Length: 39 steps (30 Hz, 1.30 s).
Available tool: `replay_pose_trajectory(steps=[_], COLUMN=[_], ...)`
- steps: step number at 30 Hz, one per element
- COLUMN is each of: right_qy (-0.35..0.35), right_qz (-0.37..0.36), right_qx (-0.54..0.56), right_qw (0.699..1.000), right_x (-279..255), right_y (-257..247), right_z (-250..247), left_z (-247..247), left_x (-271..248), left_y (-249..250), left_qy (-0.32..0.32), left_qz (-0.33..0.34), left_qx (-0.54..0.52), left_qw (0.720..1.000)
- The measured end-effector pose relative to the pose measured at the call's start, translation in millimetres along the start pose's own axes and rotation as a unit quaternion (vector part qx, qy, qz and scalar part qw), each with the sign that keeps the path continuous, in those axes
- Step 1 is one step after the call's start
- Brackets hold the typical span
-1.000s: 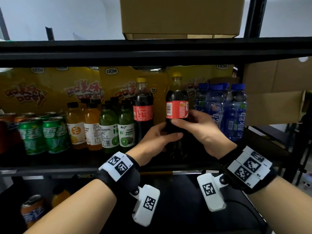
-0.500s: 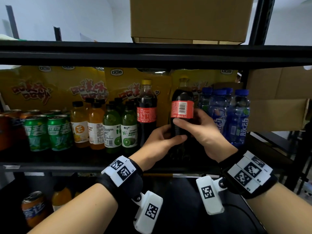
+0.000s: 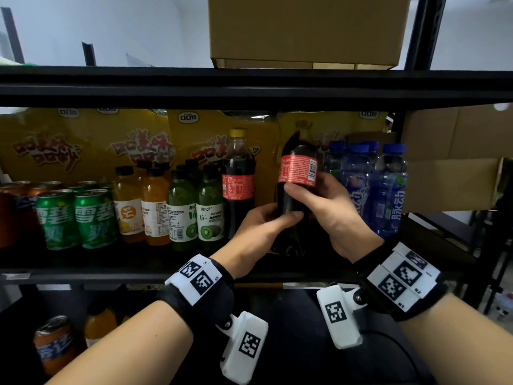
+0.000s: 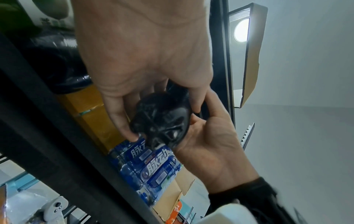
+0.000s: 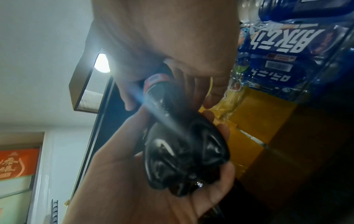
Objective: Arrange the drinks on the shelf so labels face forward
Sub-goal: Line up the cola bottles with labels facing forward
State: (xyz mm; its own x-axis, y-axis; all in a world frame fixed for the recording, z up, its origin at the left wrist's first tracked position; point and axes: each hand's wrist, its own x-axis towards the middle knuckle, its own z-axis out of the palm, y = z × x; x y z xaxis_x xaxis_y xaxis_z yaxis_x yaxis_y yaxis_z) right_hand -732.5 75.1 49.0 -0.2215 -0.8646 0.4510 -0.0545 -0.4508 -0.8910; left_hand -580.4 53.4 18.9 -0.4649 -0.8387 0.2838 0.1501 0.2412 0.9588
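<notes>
A dark cola bottle (image 3: 297, 195) is held tilted at the front of the middle shelf (image 3: 83, 273), its red label (image 3: 298, 169) showing fine print and a barcode rather than the brand face — the reason, it seems, that it is in hand at all. The left hand (image 3: 258, 232) curls round the lower body from the left, thumb across the front, while the right hand (image 3: 330, 215) wraps the waist just under the label; the wrist views show the moulded base (image 4: 162, 125) clear of the shelf, cupped between both palms, a hold that would suit twisting the bottle. Just to its left a second cola bottle (image 3: 238, 179) stands upright, also showing small print. Kiwi bottles (image 3: 194, 209), orange juice bottles (image 3: 141, 201) and green cans (image 3: 75, 218) line the shelf further left; blue bottles (image 3: 385, 187) stand close on the right, with yellow snack bags (image 3: 83, 145) behind.
</notes>
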Motion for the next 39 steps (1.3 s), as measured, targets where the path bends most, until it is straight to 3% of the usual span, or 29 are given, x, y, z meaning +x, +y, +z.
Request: replay_pose_trajectory(steps=[3,7,12,20,26,32,34,39], right_qy=[-0.013,0.009,0.025,-0.066,-0.028,-0.054,-0.067,-0.115], right_qz=[-0.003,-0.012,0.022,0.106,0.139,0.204,0.214,0.256], right_qx=[-0.040,-0.019,0.002,-0.086,-0.030,0.009,0.018,0.004], right_qw=[0.999,1.000,0.999,0.988,0.989,0.977,0.974,0.960], right_x=[0,6,9,9,9,13,11,5], right_y=[1,4,4,-2,2,12,19,27], right_z=[3,1,-1,-5,-9,-15,-17,-13], left_z=[1,5,5,6,-9,-24,-20,2], left_x=[0,1,3,-2,-2,1,1,8], left_y=[-7,-10,-5,0,9,21,27,33], left_qy=[0.021,-0.023,-0.029,-0.058,-0.102,-0.180,-0.166,-0.059], left_qz=[0.030,-0.016,-0.069,-0.088,-0.190,-0.197,-0.205,-0.263], left_qx=[0.011,-0.004,-0.068,-0.008,-0.183,-0.210,-0.231,-0.290], left_qw=[0.999,1.000,0.995,0.994,0.959,0.941,0.937,0.918])
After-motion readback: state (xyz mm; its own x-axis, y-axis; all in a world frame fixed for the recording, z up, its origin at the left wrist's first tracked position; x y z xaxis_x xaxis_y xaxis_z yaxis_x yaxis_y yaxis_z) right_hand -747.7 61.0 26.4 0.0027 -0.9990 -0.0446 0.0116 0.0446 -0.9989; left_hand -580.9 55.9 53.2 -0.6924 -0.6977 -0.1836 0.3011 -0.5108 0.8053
